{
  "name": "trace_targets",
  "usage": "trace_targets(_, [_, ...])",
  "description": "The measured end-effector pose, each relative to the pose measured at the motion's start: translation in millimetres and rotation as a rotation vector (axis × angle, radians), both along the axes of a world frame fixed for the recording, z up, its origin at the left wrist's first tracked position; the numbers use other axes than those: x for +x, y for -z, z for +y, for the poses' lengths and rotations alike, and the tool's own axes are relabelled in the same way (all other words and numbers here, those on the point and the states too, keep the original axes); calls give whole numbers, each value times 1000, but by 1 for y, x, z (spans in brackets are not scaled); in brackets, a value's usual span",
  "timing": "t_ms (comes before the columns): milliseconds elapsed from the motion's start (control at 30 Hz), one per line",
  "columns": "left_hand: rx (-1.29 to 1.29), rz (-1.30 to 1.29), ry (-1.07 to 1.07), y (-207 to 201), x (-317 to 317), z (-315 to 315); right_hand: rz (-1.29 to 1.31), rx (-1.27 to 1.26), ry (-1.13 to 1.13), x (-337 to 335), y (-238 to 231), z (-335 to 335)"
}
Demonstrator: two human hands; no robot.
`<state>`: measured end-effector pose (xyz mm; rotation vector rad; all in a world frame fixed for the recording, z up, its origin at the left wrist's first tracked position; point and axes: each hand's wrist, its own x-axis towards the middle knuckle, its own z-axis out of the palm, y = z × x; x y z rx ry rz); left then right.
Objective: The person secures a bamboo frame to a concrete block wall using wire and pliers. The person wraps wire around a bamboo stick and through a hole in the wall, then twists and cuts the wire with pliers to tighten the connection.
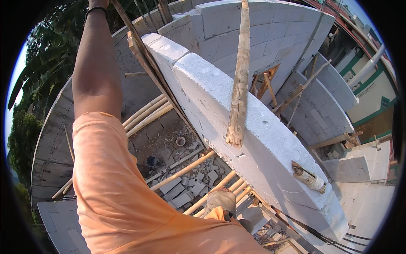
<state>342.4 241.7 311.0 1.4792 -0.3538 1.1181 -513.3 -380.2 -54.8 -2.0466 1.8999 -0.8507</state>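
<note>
My left arm, in an orange sleeve with a dark band at the wrist, stretches up to the top edge. Only the base of my left hand (99, 3) shows there, beside the upper end of a long wooden board (150, 63); its fingers are cut off. My right hand is out of view. Below me runs a white block wall (249, 120), with a weathered wooden pole (239, 84) extending over its top. A short piece of wood wound with white string (309, 178) lies on the wall top.
Bamboo poles (184, 170) span a drop beside the wall. Broken blocks (186, 192), a dark bucket (152, 161) and a small round container (181, 141) lie below. A tan, shoe-like shape (222, 200) rests over the poles. More block walls (270, 29) stand around.
</note>
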Motion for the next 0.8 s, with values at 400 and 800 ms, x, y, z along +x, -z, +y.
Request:
trace_targets(400, [11,332,-97,203,12,14,397,-258,-18,77,-9,48])
trace_targets(800, [33,140,3,34,17,8,693,-503,19,50,-25,52])
